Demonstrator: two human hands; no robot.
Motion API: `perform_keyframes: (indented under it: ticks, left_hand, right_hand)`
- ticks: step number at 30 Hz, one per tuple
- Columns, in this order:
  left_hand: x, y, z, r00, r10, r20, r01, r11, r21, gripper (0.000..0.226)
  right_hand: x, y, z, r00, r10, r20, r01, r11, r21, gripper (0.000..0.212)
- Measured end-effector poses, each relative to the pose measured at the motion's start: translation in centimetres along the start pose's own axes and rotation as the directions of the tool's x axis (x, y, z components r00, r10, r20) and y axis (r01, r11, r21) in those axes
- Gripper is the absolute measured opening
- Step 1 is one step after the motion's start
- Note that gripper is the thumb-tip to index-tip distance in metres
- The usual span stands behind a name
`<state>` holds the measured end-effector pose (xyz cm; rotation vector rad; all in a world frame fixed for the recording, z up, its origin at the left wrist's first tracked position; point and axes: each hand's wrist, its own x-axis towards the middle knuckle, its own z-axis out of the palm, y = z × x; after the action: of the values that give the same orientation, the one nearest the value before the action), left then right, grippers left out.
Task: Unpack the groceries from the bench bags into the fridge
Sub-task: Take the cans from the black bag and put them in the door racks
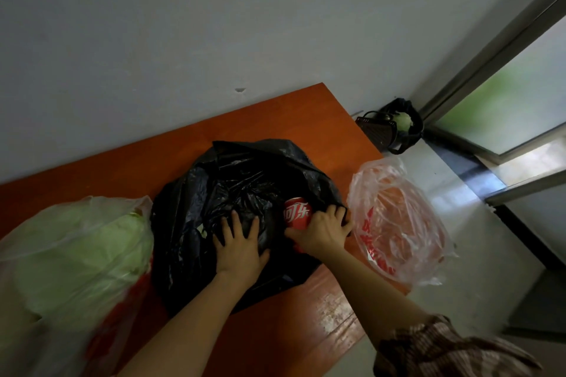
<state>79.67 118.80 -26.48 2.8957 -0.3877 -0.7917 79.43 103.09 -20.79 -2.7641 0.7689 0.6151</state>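
Sleeved, our right hand (321,231) closes around the red can (296,212) at the black bag (232,193) mouth. Our left hand (240,246), fingers spread, presses the bag flat beside it on the bench (306,110). Step: extraction. Next, we likely lift the can clear; no fridge is visible.

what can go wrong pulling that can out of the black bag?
1. The right hand covers only the lower end of the red can; it might slip.
2. The black bag folds around the can and may snag.
3. The pink bag overhangs the bench edge; a nudge might drop it.
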Motion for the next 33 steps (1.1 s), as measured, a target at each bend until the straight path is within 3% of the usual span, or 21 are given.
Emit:
perform_keyframes:
  ticks: [8,12,14,19,26,28,33]
  left_hand:
    - [0.1,0.2,-1.2,0.999,-0.024,0.047,0.024,1.0,-0.005,0.074]
    - [-0.4,0.7,-3.4,0.994,-0.098,0.047,0.103,0.987,-0.122,0.067]
    - [-0.9,1.3,-4.9,0.994,-0.109,-0.014,0.104,0.975,-0.198,0.063]
    - [-2.8,5.3,-9.7,0.967,-0.045,-0.252,-0.045,0.939,-0.341,0.053]
    - [-8.7,19.7,-13.3,0.875,0.203,-0.44,-0.316,0.927,-0.2,0.049]
    - [-11.4,25.2,-13.0,0.83,0.304,-0.468,-0.403,0.907,-0.125,0.046]
    - [-18.9,39.5,-10.2,0.762,0.469,-0.446,-0.574,0.808,-0.132,0.047]
  right_hand:
    - [-3.3,1.9,-1.0,0.941,-0.281,-0.19,0.327,0.899,0.29,0.076]
    - [-4.9,2.9,-3.6,0.92,-0.349,-0.18,0.382,0.688,0.617,0.072]
    - [-5.7,4.0,-5.2,0.908,-0.358,-0.218,0.405,0.613,0.678,0.069]
    - [-8.2,9.3,-9.5,0.89,-0.312,-0.331,0.453,0.533,0.715,0.077]
    - [-15.2,22.8,-14.4,0.877,-0.118,-0.466,0.452,0.532,0.717,0.068]
    - [-18.0,27.5,-15.1,0.862,-0.049,-0.505,0.451,0.532,0.717,0.066]
    - [-25.8,40.2,-16.0,0.802,0.136,-0.582,0.441,0.522,0.73,0.063]
